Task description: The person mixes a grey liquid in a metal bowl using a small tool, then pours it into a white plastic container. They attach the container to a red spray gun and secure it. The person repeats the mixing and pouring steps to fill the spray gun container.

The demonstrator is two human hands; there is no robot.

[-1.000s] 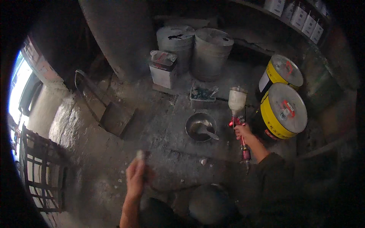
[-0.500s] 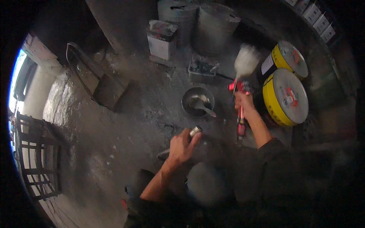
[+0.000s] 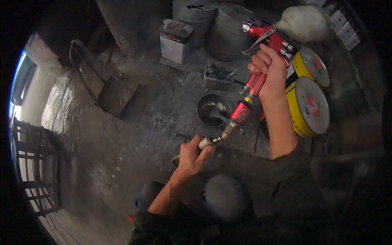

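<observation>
A red spray gun [image 3: 256, 84] is held up by its handle in my right hand [image 3: 272, 75], whose fingers wrap round the grip. Its whitish cup [image 3: 304, 23] points to the far right. Below the handle hang a red cylinder fitting [image 3: 241, 112] and a metal plug [image 3: 226, 131]. My left hand [image 3: 188, 158] is closed round a metal hose coupler [image 3: 205, 142]. The plug's tip meets the coupler's mouth; whether it is seated I cannot tell. A bit of hose [image 3: 175, 160] shows beside the left hand.
Two yellow-banded drums [image 3: 312, 107] stand at right. Ahead are a dark bowl [image 3: 207, 118] with a tool in it, a rectangular tub [image 3: 216, 77], a square can [image 3: 173, 47] and large drums [image 3: 228, 34]. A long-handled dustpan [image 3: 116, 96] and slatted rack [image 3: 36, 163] are leftward.
My right hand has raised the spray gun toward me and tilted it, bringing its lower end to the coupler. My left hand has barely moved.
</observation>
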